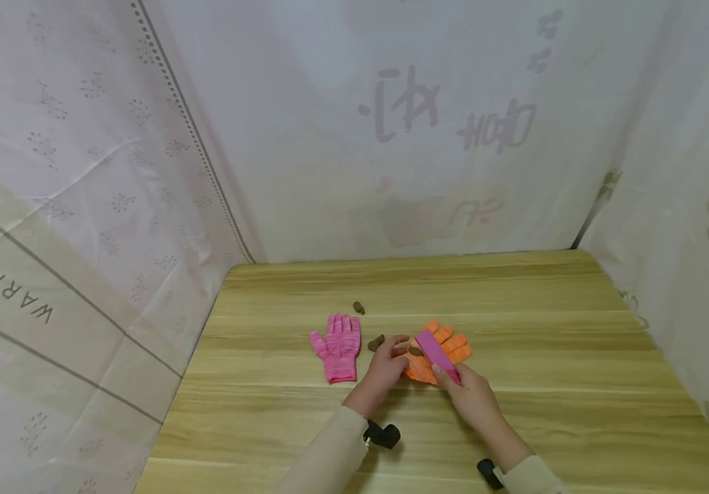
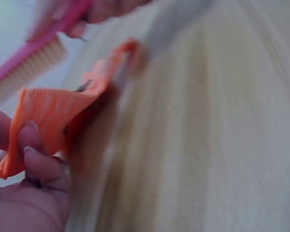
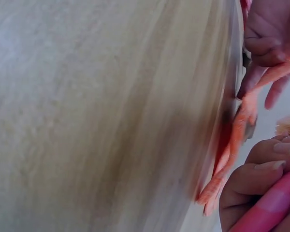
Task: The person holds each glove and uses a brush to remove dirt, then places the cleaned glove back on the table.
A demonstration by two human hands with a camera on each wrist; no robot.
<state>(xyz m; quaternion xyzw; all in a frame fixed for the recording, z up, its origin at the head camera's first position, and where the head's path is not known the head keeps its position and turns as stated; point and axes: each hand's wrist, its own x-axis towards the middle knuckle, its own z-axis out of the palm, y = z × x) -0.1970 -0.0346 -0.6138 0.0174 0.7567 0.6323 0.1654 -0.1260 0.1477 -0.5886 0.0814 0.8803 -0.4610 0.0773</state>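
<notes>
An orange knit glove [image 1: 458, 346] lies on the table with its fingers pointing away; its near end is lifted. My left hand [image 1: 385, 367] pinches that edge between thumb and fingers, as the glove [image 2: 53, 108] in the left wrist view shows. In my right hand [image 1: 472, 398] is a pink brush [image 1: 435, 351], gripped by its handle and held over the glove. Pale bristles on the brush [image 2: 36, 60] face down toward the glove, apart from it in the left wrist view. A small dark brown lump [image 1: 415, 350] sits on the glove.
A pink knit glove [image 1: 340, 350] lies flat to the left. Between the gloves is a brown lump [image 1: 376, 342], and another brown piece [image 1: 358, 307] lies farther back. Patterned cloth [image 1: 416, 171] hangs behind and beside the wooden table [image 1: 546, 329].
</notes>
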